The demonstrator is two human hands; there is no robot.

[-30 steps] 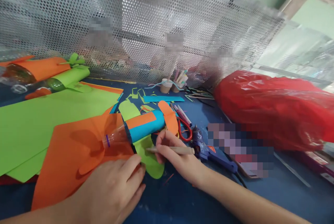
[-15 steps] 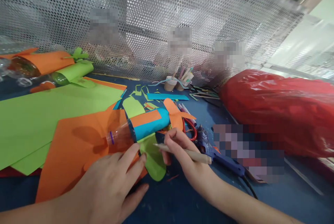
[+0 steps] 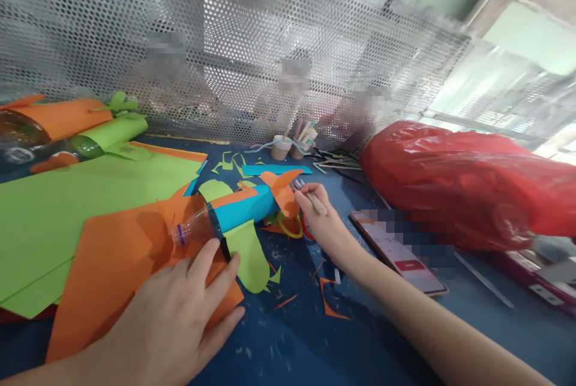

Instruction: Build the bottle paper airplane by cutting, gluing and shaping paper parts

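Note:
A clear plastic bottle [image 3: 195, 227] with a purple neck ring lies on its side, wrapped in blue paper [image 3: 245, 207] with an orange strip. A rounded green paper wing [image 3: 247, 257] sticks out from its near side. Orange paper fins [image 3: 284, 191] stand at its far right end. My left hand [image 3: 180, 296] lies with fingers spread over an orange sheet [image 3: 103, 278], its index fingertip by the bottle's dark edge. Pinched in my right hand [image 3: 321, 212] is a beige-barrelled pen [image 3: 317, 203], its tip beside the fins. Scissor handles [image 3: 290, 227] partly show under them.
Green sheets [image 3: 90, 194] and other paper-wrapped bottles [image 3: 78, 119] lie at left. Behind are a blue strip [image 3: 276, 170], paper scraps and cups [image 3: 281, 147] of pens before a perforated metal screen [image 3: 252, 32]. A phone [image 3: 405, 254] and a red plastic bag [image 3: 450, 182] occupy the right.
My right hand has moved away from me with the pen, from above the green wing to the orange fins. The blue glue gun no longer shows. My left hand has stayed by the bottle.

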